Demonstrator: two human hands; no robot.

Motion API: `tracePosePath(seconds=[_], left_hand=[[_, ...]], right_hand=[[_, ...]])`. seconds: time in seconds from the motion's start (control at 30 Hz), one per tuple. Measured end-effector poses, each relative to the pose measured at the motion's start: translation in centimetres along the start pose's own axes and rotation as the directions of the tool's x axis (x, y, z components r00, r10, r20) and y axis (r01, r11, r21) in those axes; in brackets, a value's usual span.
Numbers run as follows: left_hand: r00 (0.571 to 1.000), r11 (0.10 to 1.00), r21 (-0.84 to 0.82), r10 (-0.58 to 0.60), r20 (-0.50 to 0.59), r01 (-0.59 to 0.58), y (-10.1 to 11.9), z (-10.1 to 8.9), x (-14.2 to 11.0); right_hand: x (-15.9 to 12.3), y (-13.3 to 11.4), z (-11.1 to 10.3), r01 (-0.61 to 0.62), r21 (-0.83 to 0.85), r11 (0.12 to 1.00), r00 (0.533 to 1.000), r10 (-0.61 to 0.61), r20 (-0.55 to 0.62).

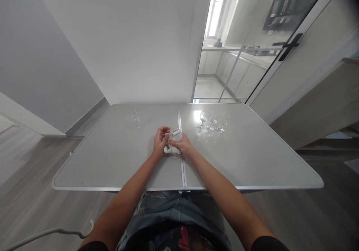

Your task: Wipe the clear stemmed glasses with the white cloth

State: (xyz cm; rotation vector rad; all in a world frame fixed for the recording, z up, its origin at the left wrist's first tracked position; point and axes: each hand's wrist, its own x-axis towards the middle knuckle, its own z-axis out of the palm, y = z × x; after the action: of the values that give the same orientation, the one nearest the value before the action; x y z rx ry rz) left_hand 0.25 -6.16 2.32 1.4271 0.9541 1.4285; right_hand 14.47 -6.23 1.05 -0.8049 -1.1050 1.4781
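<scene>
Close to the table's centre seam, both hands meet around a crumpled white cloth [176, 135] and a clear stemmed glass [177, 155], whose round foot shows below the cloth. My left hand [160, 140] curls against the left side of the cloth, its fingers bent. From the right, my right hand [181, 144] closes on the glass through the cloth, its thumb lying across the front. Cloth and fingers cover most of the glass's bowl.
Three clear stemmed glasses, including the left one [202, 120], the middle one [211, 122] and the right one [221, 123], stand at the back right of the grey table [112, 157]. Another stemmed glass [136, 119] is at the back left. A wall and glass door lie beyond.
</scene>
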Motion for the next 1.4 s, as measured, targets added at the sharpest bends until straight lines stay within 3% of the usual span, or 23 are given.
tracePosePath(seconds=[0.13,0.3,0.43,0.6,0.67,0.73,0.8,0.87,0.97,1.03,1.13,1.2,1.3,1.37,1.4], left_hand=[[0.963,0.983,-0.147,-0.071,0.26,0.112,0.2,-0.2,0.2],[0.932,0.978,-0.202,0.017,0.362,0.06,0.5,-0.7,0.3],[0.973,0.965,-0.262,0.045,0.226,0.016,0.0,-0.9,0.4],[0.996,0.956,-0.287,0.082,0.039,-0.067,-0.7,-0.8,0.8],[0.997,0.958,-0.276,0.078,-0.006,-0.077,-1.1,-0.9,0.9],[0.994,0.959,-0.268,0.08,-0.068,-0.095,-1.4,-0.9,0.9],[0.994,0.954,-0.288,0.062,-0.085,-0.084,-1.6,-1.0,0.9],[1.0,0.94,-0.34,0.013,-0.009,-0.016,-1.6,-1.0,0.8],[0.989,0.893,-0.432,-0.077,0.122,0.123,-1.2,-0.9,0.5],[0.985,0.863,-0.479,-0.111,0.129,0.16,-0.8,-0.7,0.3],[0.988,0.851,-0.502,-0.134,0.075,0.154,-0.5,-0.5,0.3],[0.989,0.856,-0.497,-0.144,0.029,0.139,-0.6,-0.4,0.5],[0.986,0.865,-0.484,-0.164,-0.03,0.129,-0.9,-0.5,0.8],[0.984,0.867,-0.48,-0.172,-0.038,0.133,-1.0,-0.5,0.9],[0.985,0.866,-0.481,-0.171,-0.029,0.136,-0.9,-0.6,0.9]], right_hand=[[-0.4,-0.5,-0.3,-0.052,-0.049,0.997,0.994,0.057,0.096],[-0.4,-1.4,-0.7,-0.009,-0.191,0.982,0.977,0.049,0.207],[0.0,-1.5,-1.0,0.09,-0.467,0.879,0.987,-0.015,0.163],[0.4,-1.3,-1.8,0.22,-0.796,0.564,0.975,-0.14,0.171],[0.5,-1.3,-1.8,0.22,-0.879,0.423,0.971,-0.177,0.158],[0.4,-1.3,-1.8,0.226,-0.911,0.346,0.965,-0.208,0.16],[0.3,-1.2,-1.6,0.263,-0.872,0.413,0.962,-0.181,0.205],[0.2,-1.0,-1.4,0.28,-0.752,0.597,0.956,-0.1,0.277],[-0.1,-0.5,-0.9,0.143,-0.518,0.843,0.946,0.038,0.323],[-0.1,-0.4,-0.6,0.048,-0.45,0.892,0.946,0.104,0.306],[-0.2,-0.4,-0.3,0.12,-0.57,0.813,0.963,0.044,0.266],[-0.3,-0.5,-0.3,0.211,-0.719,0.662,0.97,-0.049,0.24],[-0.3,-0.5,-0.4,0.231,-0.855,0.464,0.973,-0.124,0.195],[-0.3,-0.5,-0.4,0.22,-0.857,0.465,0.975,-0.137,0.176],[-0.2,-0.5,-0.4,0.219,-0.827,0.517,0.976,-0.134,0.174]])
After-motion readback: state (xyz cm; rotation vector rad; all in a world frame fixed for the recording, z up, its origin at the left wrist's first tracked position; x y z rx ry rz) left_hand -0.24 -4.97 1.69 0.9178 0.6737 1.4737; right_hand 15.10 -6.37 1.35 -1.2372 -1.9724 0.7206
